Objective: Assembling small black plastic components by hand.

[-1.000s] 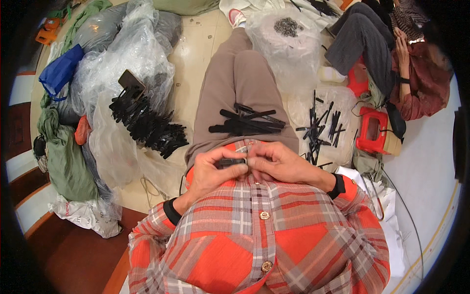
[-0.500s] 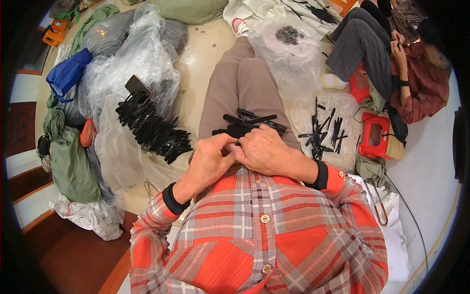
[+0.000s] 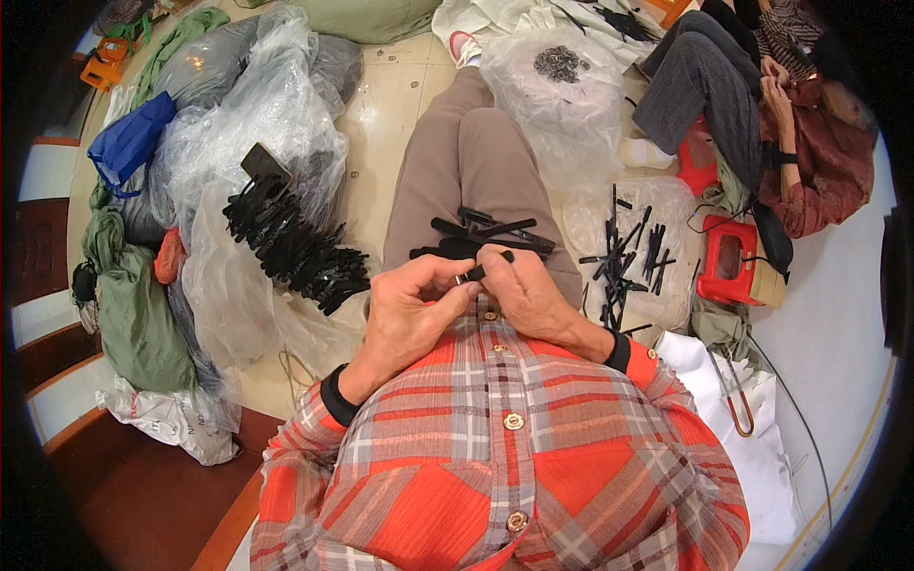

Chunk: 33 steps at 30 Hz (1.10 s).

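Above my lap, my left hand [image 3: 411, 303] and my right hand [image 3: 526, 293] meet over a slim black strip [image 3: 475, 274] with a small shiny metal piece at its left end. My left thumb and forefinger pinch the metal end. The fingers of my right hand close round the black part, whose tip shows above them. More black strips [image 3: 490, 230] lie loosely across my thighs, just beyond my hands. To the left, a long heap of black strips [image 3: 295, 252] rests on clear plastic. Several others, scattered black pieces [image 3: 619, 262], lie on plastic at the right.
A dark flat phone-like object [image 3: 265, 164] lies at the heap's far end. Small dark metal pieces [image 3: 560, 65] sit on a plastic bag ahead. Big plastic bags [image 3: 248, 114] fill the left. A red-framed device [image 3: 728, 262] with a cable and a seated person [image 3: 809, 143] are at right.
My hands have drawn slightly apart and turned, so the black strip and its metal end now show between the fingers. The person at right has shifted their hands a little.
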Tool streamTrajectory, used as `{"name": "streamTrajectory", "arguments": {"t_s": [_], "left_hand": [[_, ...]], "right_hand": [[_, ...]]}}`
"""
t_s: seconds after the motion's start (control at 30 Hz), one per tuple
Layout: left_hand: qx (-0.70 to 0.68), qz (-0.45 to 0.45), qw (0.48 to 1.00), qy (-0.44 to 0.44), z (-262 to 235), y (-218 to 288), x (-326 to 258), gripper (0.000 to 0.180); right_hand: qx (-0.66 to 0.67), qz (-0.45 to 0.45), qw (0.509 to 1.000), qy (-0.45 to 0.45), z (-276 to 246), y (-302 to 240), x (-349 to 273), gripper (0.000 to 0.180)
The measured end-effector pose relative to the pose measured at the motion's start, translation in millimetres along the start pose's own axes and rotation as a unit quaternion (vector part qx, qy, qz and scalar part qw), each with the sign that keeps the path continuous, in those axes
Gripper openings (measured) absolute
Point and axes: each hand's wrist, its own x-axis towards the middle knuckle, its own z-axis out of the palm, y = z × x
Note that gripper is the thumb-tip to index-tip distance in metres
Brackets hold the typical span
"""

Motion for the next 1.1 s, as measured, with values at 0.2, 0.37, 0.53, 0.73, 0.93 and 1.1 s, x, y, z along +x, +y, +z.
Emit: {"name": "streamTrajectory", "arguments": {"t_s": [0.2, 0.37, 0.53, 0.73, 0.93, 1.1], "left_hand": [[-0.216, -0.064, 0.974, -0.022, 2, 9, 4, 0.022], [-0.249, -0.095, 0.963, -0.028, -1, 11, 9, 0.021], [-0.313, -0.134, 0.94, -0.022, -2, 8, 14, 0.021], [-0.291, -0.173, 0.941, -0.004, -1, 8, 18, 0.015], [-0.284, -0.175, 0.943, -0.006, -1, 6, 18, 0.013], [-0.293, -0.189, 0.937, -0.001, -3, 9, 18, 0.013]], "right_hand": [[0.268, 0.103, 0.957, -0.032, -7, -7, 2, 0.03], [0.22, 0.073, 0.971, -0.057, -13, -3, 8, 0.029], [0.185, 0.013, 0.982, -0.046, -13, 2, 11, 0.029], [0.117, -0.006, 0.992, -0.055, -17, 4, 12, 0.029], [0.081, -0.027, 0.995, -0.06, -16, 4, 13, 0.03], [0.079, 0.019, 0.994, -0.072, -19, -1, 12, 0.031]]}}
